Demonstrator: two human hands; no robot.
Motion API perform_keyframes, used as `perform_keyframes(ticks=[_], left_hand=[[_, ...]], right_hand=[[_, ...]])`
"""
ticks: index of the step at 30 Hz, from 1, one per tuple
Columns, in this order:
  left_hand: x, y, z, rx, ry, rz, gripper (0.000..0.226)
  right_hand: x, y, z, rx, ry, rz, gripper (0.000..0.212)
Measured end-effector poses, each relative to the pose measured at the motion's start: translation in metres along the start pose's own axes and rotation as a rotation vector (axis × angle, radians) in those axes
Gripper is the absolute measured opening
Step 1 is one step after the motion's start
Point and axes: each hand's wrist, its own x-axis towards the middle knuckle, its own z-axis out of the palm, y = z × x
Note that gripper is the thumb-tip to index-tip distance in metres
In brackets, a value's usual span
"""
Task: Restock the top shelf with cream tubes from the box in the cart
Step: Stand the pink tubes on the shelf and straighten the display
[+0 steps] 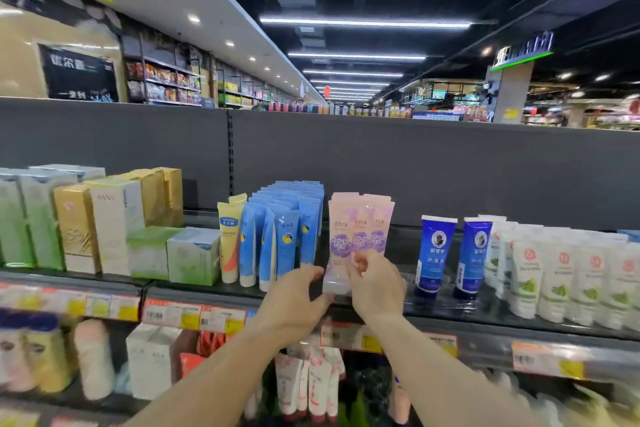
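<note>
A cluster of pink cream tubes (360,229) with purple labels stands upright on the top shelf (433,310), between blue tubes and dark blue tubes. My left hand (294,302) pinches the clear cap end of the front pink tube from the left. My right hand (375,282) holds the lower part of the pink tubes from the right, fingers curled on them. Both forearms reach up from the bottom of the view. The cart and its box are out of sight.
Light blue tubes (284,236) and a yellow tube (230,236) stand left of the pink ones. Two dark blue tubes (453,253) and several white tubes (561,274) stand to the right. Boxed goods (104,222) fill the shelf's left. A lower shelf holds more products.
</note>
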Motion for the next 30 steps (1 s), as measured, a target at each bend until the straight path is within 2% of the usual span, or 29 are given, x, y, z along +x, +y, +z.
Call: perform_keyframes(ticks=[2,4,7,12,16,19,24,26,30], left_hand=[[-0.013,-0.006,-0.003,0.095,0.014,-0.008,0.024],[-0.027,-0.018,-0.009,0.201,0.064,-0.009,0.030],[-0.053,-0.046,-0.026,0.334,0.089,-0.044,0.029],[-0.102,-0.109,-0.068,0.527,0.085,-0.261,0.041],[-0.146,-0.158,-0.117,0.659,0.064,-0.458,0.052],[-0.183,-0.207,-0.159,0.738,0.079,-0.548,0.053],[-0.244,-0.321,-0.228,0.783,0.043,-0.652,0.061],[-0.269,-0.376,-0.252,0.773,0.018,-0.694,0.064],[-0.317,-0.481,-0.297,0.758,-0.011,-0.733,0.066]], right_hand=[[-0.011,-0.004,-0.001,0.064,-0.004,-0.100,0.012],[-0.025,-0.012,0.002,0.107,-0.054,-0.235,0.011],[-0.050,-0.031,0.017,0.129,-0.237,-0.365,0.017],[-0.088,-0.079,0.070,0.039,-0.401,-0.514,0.032],[-0.127,-0.134,0.124,-0.015,-0.505,-0.660,0.029],[-0.160,-0.180,0.171,-0.029,-0.593,-0.684,0.028],[-0.219,-0.259,0.268,-0.129,-0.737,-0.735,0.050],[-0.246,-0.294,0.312,-0.152,-0.796,-0.722,0.059],[-0.304,-0.356,0.408,-0.233,-0.896,-0.652,0.062]])
